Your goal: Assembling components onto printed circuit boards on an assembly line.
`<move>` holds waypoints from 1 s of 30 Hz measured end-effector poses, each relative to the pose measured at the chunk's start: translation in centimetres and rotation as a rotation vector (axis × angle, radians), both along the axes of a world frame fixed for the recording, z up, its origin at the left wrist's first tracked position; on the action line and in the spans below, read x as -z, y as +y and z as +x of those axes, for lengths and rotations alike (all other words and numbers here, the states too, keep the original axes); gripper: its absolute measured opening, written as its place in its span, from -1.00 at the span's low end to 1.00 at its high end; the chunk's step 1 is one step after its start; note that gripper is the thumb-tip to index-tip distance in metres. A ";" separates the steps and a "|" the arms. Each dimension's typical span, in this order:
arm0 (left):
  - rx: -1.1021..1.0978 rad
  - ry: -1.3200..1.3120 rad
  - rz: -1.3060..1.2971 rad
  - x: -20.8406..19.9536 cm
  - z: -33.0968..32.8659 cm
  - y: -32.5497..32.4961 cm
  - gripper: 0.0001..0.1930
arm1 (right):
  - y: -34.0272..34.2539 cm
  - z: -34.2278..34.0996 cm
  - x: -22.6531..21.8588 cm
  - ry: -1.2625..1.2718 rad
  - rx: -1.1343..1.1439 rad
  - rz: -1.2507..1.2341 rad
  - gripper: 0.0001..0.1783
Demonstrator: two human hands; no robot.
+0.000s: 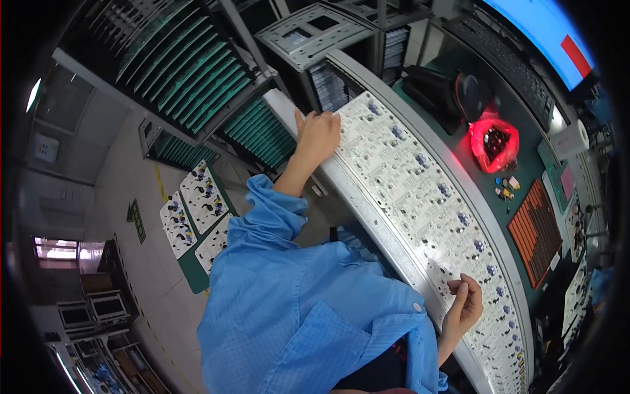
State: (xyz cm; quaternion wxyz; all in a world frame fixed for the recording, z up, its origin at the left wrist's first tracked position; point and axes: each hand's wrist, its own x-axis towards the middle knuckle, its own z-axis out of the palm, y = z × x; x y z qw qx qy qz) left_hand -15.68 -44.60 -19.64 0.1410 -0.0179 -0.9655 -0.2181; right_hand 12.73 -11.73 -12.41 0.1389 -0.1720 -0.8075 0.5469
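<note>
A long row of white circuit boards (420, 197) with small blue parts lies on a curved metal conveyor rail (367, 197). My left hand (318, 134) reaches out to the far end of the row, fingers curled over the edge of the last board. Near the closer end, my right hand (462, 305) hovers just beside the boards with thumb and fingers pinched together; whether anything small sits between them is not visible. Blue coat sleeves (269, 210) cover both of my arms.
Beyond the rail, a dark green bench holds a red bag of parts (493, 144), an orange ribbed tray (535, 230), a black keyboard (505, 59) and a blue screen (545, 33). Racks of green boards (190, 72) stand to the left. More white boards (197, 210) lie on low green trays.
</note>
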 end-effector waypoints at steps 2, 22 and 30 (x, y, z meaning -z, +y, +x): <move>0.003 0.022 -0.029 0.1 -0.1 -0.6 -0.60 | 0.1 -0.4 0.2 0.012 -0.005 0.006 -0.79; 0.047 -0.157 -0.041 0.8 -0.7 -1.0 -0.44 | 14.0 -9.4 -0.8 0.031 -0.122 1.006 -0.87; 0.054 -0.063 -0.001 0.7 -1.0 -1.0 -0.48 | 16.5 -16.1 3.7 0.013 -0.167 1.099 -0.84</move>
